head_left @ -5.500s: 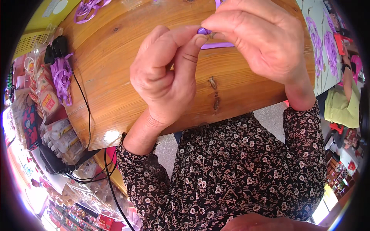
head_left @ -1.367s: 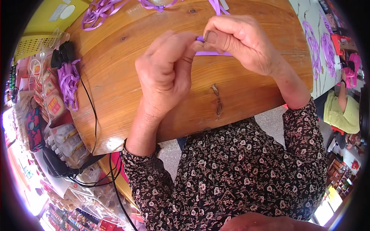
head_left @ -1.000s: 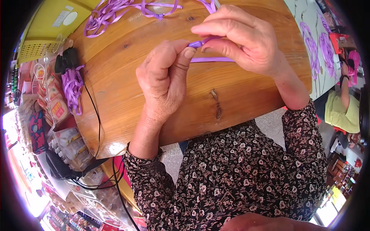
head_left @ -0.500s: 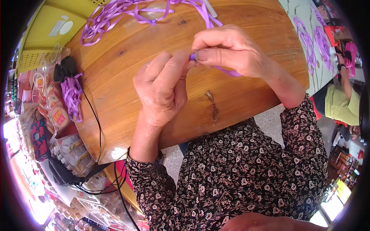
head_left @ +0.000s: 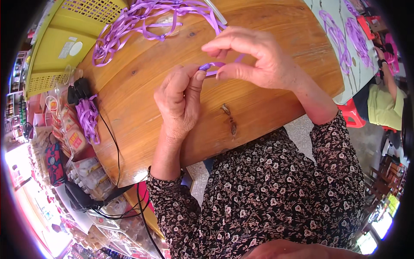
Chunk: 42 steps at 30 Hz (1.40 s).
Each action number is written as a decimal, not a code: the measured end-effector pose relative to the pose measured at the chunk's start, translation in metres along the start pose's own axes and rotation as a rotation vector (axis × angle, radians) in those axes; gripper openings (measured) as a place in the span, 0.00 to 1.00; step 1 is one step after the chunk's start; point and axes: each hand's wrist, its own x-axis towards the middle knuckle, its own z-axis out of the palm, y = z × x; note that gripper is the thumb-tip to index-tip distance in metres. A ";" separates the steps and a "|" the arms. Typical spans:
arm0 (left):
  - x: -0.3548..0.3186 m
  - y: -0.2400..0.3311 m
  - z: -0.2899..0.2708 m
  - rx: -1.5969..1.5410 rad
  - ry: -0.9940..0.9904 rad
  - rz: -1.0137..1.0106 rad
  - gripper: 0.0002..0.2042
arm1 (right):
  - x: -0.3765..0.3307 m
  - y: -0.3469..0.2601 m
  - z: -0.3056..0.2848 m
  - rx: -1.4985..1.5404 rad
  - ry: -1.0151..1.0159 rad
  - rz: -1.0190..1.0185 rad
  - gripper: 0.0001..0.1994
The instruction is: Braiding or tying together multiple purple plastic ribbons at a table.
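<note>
Above the wooden table [head_left: 146,108], my left hand [head_left: 177,101] pinches a purple ribbon [head_left: 205,67] between thumb and fingertips. A darker purple knot or small band shows at that pinch; which of the two I cannot tell. From there the ribbon runs right, passing behind my right hand [head_left: 269,60]. That hand is open, its thumb and fingers apart beside the ribbon, with nothing visibly gripped. Beyond both hands lies a loose tangle of purple ribbons [head_left: 129,32] with small knots along it.
A yellow-green plastic crate [head_left: 60,43] stands at the far left. Near it hangs a bundle of purple ribbons [head_left: 87,118] with black clips [head_left: 79,90], beside a black cable [head_left: 113,138]. Ribbons [head_left: 334,36] lie on a white marbled table [head_left: 321,8] at right, where a co-worker's sleeve [head_left: 384,105] shows.
My right thumb and fingers have parted and let go of the small purple piece. My left hand still pinches the ribbon, and its knot or band is now more exposed.
</note>
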 end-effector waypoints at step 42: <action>0.033 0.089 0.055 0.109 -0.238 0.544 0.05 | -0.084 -0.060 -0.077 0.610 -0.100 0.457 0.08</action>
